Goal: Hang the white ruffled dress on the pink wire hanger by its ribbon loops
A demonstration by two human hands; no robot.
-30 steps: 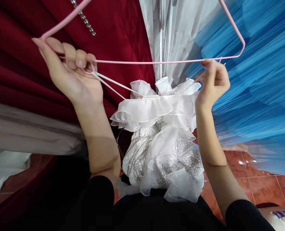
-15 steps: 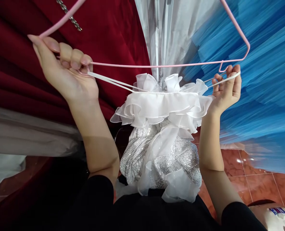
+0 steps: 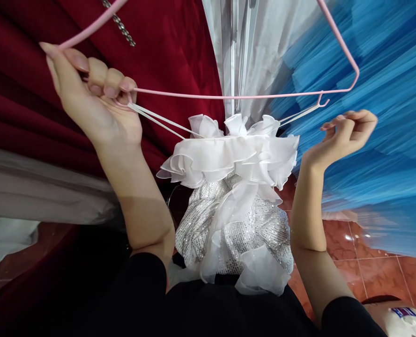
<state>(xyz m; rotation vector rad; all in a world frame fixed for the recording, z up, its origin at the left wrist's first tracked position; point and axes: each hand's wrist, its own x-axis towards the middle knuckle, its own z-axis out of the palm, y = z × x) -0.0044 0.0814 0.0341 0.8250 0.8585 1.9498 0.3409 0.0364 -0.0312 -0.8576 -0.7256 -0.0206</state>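
A pink hanger [image 3: 225,97] spans the view. My left hand [image 3: 99,93] is wrapped round its left end, beside the small hook there. White straps [image 3: 162,122] run from that hook to a white ruffled top [image 3: 225,154] with a silver sequined body [image 3: 253,229], which lies bunched near my lap. On the right, another strap loop [image 3: 299,113] hangs on the hanger's right hook [image 3: 322,99]. My right hand [image 3: 348,133] is below and right of that hook, apart from hanger and strap, with its fingers curled and nothing visible in them.
Dark red fabric [image 3: 173,51] hangs on the left with a metal chain [image 3: 123,30] in front. Blue tulle [image 3: 387,93] hangs on the right, white cloth [image 3: 267,51] in the middle. Red floor tiles [image 3: 380,276] show below, with a white printed item [image 3: 404,323] at the lower right.
My right hand has let go of the right strap and moved right and slightly down. The strap now sits on the right hook. The ruffled top has shifted slightly left.
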